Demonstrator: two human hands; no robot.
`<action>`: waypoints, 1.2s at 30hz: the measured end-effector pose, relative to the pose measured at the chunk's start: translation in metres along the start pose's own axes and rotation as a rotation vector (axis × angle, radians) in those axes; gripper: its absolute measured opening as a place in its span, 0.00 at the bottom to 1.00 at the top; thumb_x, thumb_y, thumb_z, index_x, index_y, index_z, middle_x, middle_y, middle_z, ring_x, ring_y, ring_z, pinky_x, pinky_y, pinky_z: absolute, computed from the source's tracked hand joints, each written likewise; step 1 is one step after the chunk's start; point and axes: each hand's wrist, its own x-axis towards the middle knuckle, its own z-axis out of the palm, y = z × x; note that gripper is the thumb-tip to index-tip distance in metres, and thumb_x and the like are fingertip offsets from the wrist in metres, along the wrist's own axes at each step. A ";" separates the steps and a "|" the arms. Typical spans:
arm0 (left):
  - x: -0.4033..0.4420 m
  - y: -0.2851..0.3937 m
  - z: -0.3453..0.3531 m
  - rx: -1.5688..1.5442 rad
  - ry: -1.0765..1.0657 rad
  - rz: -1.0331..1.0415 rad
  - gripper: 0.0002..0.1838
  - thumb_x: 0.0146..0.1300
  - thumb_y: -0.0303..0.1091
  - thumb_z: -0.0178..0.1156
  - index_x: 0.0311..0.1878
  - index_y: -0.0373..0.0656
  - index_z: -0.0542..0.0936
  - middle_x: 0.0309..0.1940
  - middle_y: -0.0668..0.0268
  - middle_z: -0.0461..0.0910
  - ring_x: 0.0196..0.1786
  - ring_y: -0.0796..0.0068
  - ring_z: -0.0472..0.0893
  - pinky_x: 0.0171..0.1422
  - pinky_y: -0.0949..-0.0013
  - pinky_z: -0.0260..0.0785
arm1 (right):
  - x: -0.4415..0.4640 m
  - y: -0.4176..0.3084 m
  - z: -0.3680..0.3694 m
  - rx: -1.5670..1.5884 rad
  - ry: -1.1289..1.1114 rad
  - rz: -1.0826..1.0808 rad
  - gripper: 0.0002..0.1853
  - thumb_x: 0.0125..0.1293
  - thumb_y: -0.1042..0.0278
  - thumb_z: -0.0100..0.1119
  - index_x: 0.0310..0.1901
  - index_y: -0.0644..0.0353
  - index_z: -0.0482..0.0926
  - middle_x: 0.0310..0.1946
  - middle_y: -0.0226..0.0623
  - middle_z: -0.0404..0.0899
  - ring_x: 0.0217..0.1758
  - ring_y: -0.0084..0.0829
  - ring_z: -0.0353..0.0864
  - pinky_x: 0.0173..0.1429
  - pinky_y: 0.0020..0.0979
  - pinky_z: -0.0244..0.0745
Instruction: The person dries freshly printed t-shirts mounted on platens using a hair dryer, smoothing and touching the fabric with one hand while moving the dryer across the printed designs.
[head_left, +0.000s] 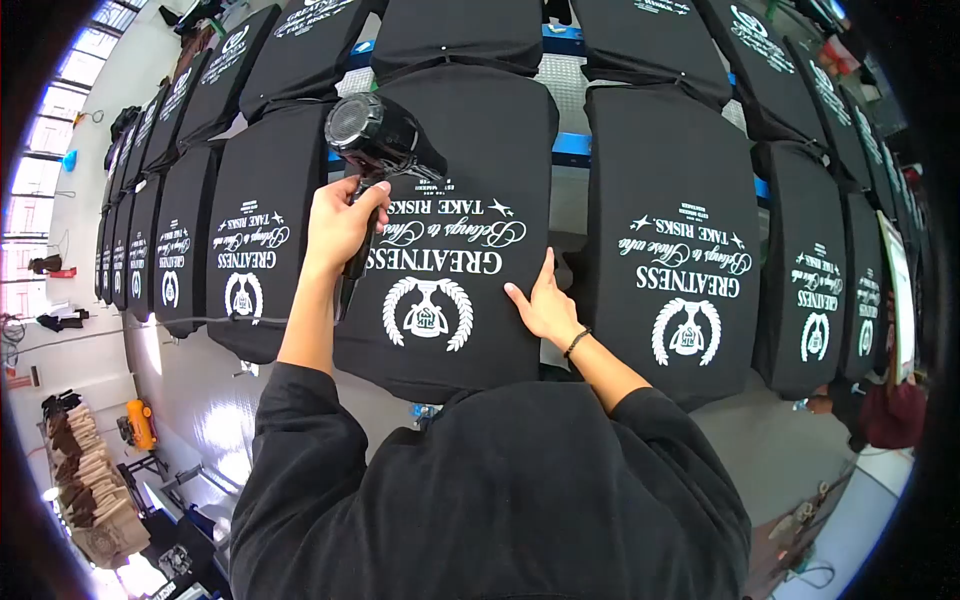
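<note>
A black hair dryer point(385, 135) is gripped by its handle in my left hand point(340, 225), held above a black shirt point(470, 130) stretched over a board. The dryer's nozzle points right, over the upper lines of the shirt's white print point(430, 262), and its handle covers part of the lettering. On the right edge of the same shirt rests my right hand point(545, 300), fingers apart, holding nothing. A dark beaded band point(577, 342) circles the right wrist.
More printed black shirts on boards stand in rows to the left point(245, 230), right point(680, 240) and beyond. A cord point(200, 322) runs left from the dryer. At the far right is a person in a dark red top point(895, 415). Stacked garments point(85, 450) lie lower left.
</note>
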 end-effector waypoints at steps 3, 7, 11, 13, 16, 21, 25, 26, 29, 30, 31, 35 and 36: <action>0.000 0.001 0.007 -0.029 -0.004 -0.005 0.11 0.65 0.32 0.63 0.30 0.34 0.80 0.22 0.67 0.79 0.23 0.83 0.76 0.29 0.78 0.68 | 0.000 0.000 0.000 -0.003 0.001 -0.013 0.57 0.67 0.35 0.52 0.74 0.69 0.29 0.61 0.68 0.69 0.54 0.59 0.80 0.55 0.48 0.78; -0.016 0.006 0.027 -0.051 -0.138 -0.010 0.09 0.64 0.31 0.63 0.34 0.32 0.81 0.23 0.70 0.79 0.23 0.85 0.76 0.28 0.79 0.68 | 0.000 -0.004 -0.005 -0.035 -0.058 0.017 0.58 0.67 0.33 0.49 0.74 0.69 0.25 0.66 0.67 0.65 0.58 0.58 0.78 0.58 0.45 0.77; -0.033 0.002 0.048 -0.013 -0.239 -0.029 0.11 0.63 0.31 0.64 0.34 0.30 0.80 0.22 0.68 0.80 0.23 0.86 0.77 0.28 0.80 0.69 | 0.000 -0.007 -0.006 -0.013 -0.109 0.061 0.57 0.68 0.35 0.51 0.74 0.70 0.28 0.68 0.66 0.61 0.63 0.58 0.74 0.61 0.47 0.74; -0.041 0.004 0.047 0.037 -0.232 -0.019 0.11 0.64 0.31 0.64 0.35 0.31 0.80 0.22 0.68 0.80 0.23 0.86 0.77 0.28 0.79 0.68 | 0.003 0.002 0.006 -0.149 0.277 -0.176 0.52 0.68 0.40 0.54 0.75 0.69 0.37 0.72 0.61 0.54 0.72 0.57 0.62 0.68 0.49 0.65; -0.047 -0.001 0.023 -0.058 -0.151 -0.001 0.10 0.64 0.31 0.64 0.36 0.32 0.80 0.21 0.69 0.79 0.23 0.85 0.76 0.28 0.79 0.67 | 0.008 -0.006 0.002 -0.313 0.397 -0.293 0.45 0.68 0.45 0.56 0.75 0.65 0.48 0.75 0.55 0.49 0.77 0.57 0.50 0.74 0.53 0.54; -0.043 -0.021 -0.046 0.115 0.132 -0.028 0.10 0.66 0.32 0.61 0.33 0.34 0.79 0.23 0.66 0.79 0.24 0.81 0.76 0.31 0.77 0.68 | 0.031 -0.021 -0.002 -0.439 0.445 -0.448 0.38 0.67 0.45 0.57 0.73 0.53 0.60 0.76 0.49 0.48 0.77 0.59 0.47 0.74 0.61 0.48; -0.041 -0.038 -0.096 0.071 0.278 -0.068 0.11 0.67 0.34 0.62 0.32 0.36 0.79 0.25 0.67 0.80 0.25 0.82 0.77 0.31 0.78 0.68 | 0.036 -0.027 0.001 -0.505 0.375 -0.453 0.36 0.67 0.42 0.55 0.73 0.47 0.63 0.77 0.44 0.45 0.79 0.58 0.41 0.74 0.64 0.45; -0.045 -0.039 -0.104 0.053 0.301 -0.102 0.11 0.67 0.34 0.61 0.32 0.36 0.79 0.25 0.67 0.80 0.25 0.82 0.77 0.31 0.78 0.68 | 0.036 -0.026 0.001 -0.500 0.383 -0.460 0.36 0.67 0.42 0.55 0.73 0.47 0.63 0.77 0.44 0.45 0.79 0.58 0.41 0.74 0.64 0.44; -0.070 -0.039 -0.113 0.079 0.304 -0.096 0.11 0.67 0.34 0.61 0.32 0.37 0.79 0.25 0.67 0.80 0.25 0.82 0.77 0.32 0.77 0.69 | 0.036 -0.026 0.001 -0.509 0.385 -0.469 0.36 0.67 0.42 0.54 0.73 0.47 0.62 0.77 0.45 0.45 0.79 0.57 0.41 0.74 0.64 0.44; -0.083 -0.037 -0.110 0.076 0.313 -0.099 0.11 0.67 0.34 0.61 0.32 0.37 0.79 0.25 0.67 0.80 0.25 0.82 0.77 0.32 0.77 0.69 | 0.035 -0.026 0.001 -0.504 0.387 -0.457 0.35 0.68 0.43 0.54 0.73 0.47 0.62 0.78 0.45 0.45 0.79 0.57 0.42 0.75 0.64 0.45; -0.096 -0.035 -0.108 0.081 0.307 -0.115 0.11 0.67 0.34 0.61 0.32 0.36 0.79 0.25 0.67 0.80 0.25 0.82 0.77 0.32 0.77 0.69 | 0.034 -0.025 0.002 -0.498 0.389 -0.444 0.35 0.68 0.43 0.54 0.74 0.46 0.61 0.78 0.45 0.45 0.79 0.56 0.42 0.75 0.63 0.45; -0.146 -0.036 -0.084 0.062 0.311 -0.138 0.11 0.66 0.34 0.61 0.33 0.35 0.79 0.25 0.65 0.80 0.24 0.81 0.76 0.31 0.77 0.68 | 0.030 -0.012 0.009 -0.329 0.401 -0.463 0.41 0.69 0.46 0.54 0.75 0.61 0.53 0.77 0.54 0.44 0.80 0.56 0.43 0.77 0.57 0.45; -0.157 -0.033 -0.073 0.006 0.301 -0.172 0.08 0.65 0.29 0.62 0.34 0.33 0.79 0.25 0.65 0.80 0.24 0.81 0.77 0.28 0.77 0.69 | 0.026 -0.009 0.009 -0.315 0.405 -0.487 0.42 0.71 0.47 0.53 0.75 0.68 0.50 0.77 0.57 0.45 0.80 0.56 0.43 0.78 0.54 0.45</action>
